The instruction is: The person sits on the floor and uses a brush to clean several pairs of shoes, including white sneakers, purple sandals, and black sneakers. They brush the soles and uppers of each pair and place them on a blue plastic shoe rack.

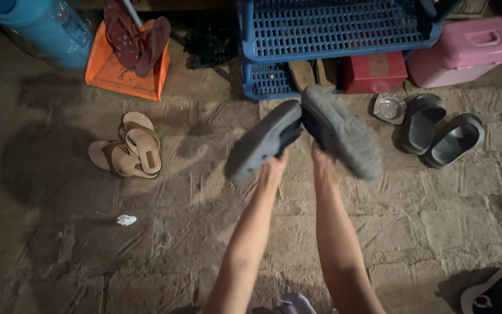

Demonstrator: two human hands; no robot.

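The left hand (273, 170) and right hand (322, 163) are each gripping 1 grey slipper (262, 141), soles up; holding them level and apart looks wisest.

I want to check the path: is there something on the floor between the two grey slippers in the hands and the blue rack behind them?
Nothing visible blocks it. The left hand and right hand hold the grey slippers up just before the blue rack. The metal ashtray and dark slides lie off to the right.
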